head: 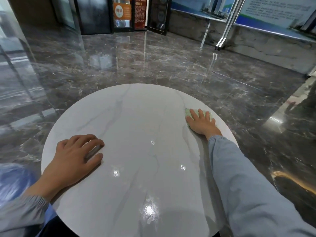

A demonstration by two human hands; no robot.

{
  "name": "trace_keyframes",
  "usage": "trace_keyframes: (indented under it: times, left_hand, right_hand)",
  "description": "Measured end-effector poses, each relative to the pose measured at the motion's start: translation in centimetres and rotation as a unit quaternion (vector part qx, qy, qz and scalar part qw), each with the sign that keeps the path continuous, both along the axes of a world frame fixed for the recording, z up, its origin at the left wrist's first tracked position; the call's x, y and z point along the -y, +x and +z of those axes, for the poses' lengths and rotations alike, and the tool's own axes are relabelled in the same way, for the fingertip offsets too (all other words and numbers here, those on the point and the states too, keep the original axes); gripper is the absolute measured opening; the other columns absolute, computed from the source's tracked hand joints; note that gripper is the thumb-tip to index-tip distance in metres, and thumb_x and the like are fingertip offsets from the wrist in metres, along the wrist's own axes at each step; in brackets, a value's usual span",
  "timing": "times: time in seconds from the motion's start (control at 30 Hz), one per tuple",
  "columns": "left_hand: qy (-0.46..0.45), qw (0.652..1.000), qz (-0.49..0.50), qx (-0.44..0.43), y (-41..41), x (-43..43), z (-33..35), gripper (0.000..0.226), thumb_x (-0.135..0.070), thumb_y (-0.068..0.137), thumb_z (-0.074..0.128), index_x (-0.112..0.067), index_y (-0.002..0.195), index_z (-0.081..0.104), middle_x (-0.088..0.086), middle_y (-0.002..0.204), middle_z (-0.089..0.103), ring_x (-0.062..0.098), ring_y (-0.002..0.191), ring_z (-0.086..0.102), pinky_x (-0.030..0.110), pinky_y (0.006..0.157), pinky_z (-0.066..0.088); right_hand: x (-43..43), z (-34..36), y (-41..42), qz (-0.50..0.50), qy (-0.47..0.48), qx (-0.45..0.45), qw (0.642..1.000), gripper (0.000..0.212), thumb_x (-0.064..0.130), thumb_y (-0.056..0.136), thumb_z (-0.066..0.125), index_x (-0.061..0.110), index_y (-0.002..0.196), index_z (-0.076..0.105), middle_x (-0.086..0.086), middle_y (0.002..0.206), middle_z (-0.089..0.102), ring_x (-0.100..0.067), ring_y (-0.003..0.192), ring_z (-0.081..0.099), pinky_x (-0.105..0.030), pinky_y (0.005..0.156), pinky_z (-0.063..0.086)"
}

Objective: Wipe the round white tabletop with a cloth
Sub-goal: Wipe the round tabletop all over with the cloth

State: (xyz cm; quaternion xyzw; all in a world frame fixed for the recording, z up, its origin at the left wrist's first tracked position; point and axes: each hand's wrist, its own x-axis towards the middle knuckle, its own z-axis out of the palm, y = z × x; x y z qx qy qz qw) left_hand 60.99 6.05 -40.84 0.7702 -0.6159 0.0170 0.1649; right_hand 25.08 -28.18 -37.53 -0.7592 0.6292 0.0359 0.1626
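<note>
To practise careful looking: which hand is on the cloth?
The right hand: its flat fingers press the pale green cloth near the tabletop's far right edge. The left hand rests on bare tabletop.

Print on poster [121, 13] and wall board [277, 12] seems illegibly blurred.

The round white tabletop [136, 159] stands on a glossy dark marble floor [153, 62]. The right hand [201, 123] presses flat, fingers straight, on a pale green cloth [189, 112] near the tabletop's far right edge. The left hand [77, 156] rests on the tabletop near its left edge, fingers slightly bent, well apart from the cloth.
</note>
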Motion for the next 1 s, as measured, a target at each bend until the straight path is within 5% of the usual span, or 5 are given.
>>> trace_keyframes:
  times: [0.23,0.37,0.7,1.0]
  left_hand:
    - [0.005,1.000,0.004,-0.006,-0.1,-0.1,0.3,0.050,-0.069,0.092,0.038,-0.047,0.128,0.064,-0.014,0.136,0.060,0.020,0.128,0.052,0.051,0.103,0.038]
    - [0.004,1.000,0.006,-0.006,-0.3,-0.2,0.4,0.047,-0.068,0.093,0.039,-0.048,0.126,0.064,-0.017,0.134,0.059,0.021,0.126,0.054,0.051,0.102,0.040]
    - [-0.008,1.000,0.009,-0.002,-0.1,-0.2,0.0,0.044,-0.068,0.094,0.039,-0.049,0.126,0.062,-0.020,0.133,0.060,0.021,0.124,0.057,0.049,0.099,0.043]
    - [0.012,1.000,0.014,-0.010,-1.1,-0.6,1.3,0.050,-0.069,0.093,0.035,-0.047,0.127,0.064,-0.013,0.137,0.061,0.026,0.129,0.056,0.050,0.102,0.039]
  right_hand:
    - [-6.6,-1.2,12.7,0.215,-0.020,0.006,0.976,0.063,0.066,0.102,0.018,0.050,0.161,0.002,0.006,0.173,-0.009,-0.031,0.157,-0.016,-0.058,0.122,-0.009]
    - [-8.6,-1.6,12.9,0.260,-0.024,0.024,0.965,0.065,0.071,0.100,0.018,0.051,0.161,0.005,0.008,0.173,-0.006,-0.025,0.158,-0.013,-0.053,0.124,-0.005]
    - [-2.4,0.6,-6.4,-0.028,-0.023,-0.010,0.999,0.065,0.064,0.104,0.020,0.042,0.164,0.008,0.004,0.174,-0.003,-0.030,0.159,-0.007,-0.053,0.126,0.002]
    - [-8.2,-0.7,-11.5,-0.048,-0.012,0.007,0.999,0.064,0.064,0.104,0.019,0.045,0.163,0.003,0.003,0.173,-0.007,-0.032,0.158,-0.012,-0.055,0.125,0.007]
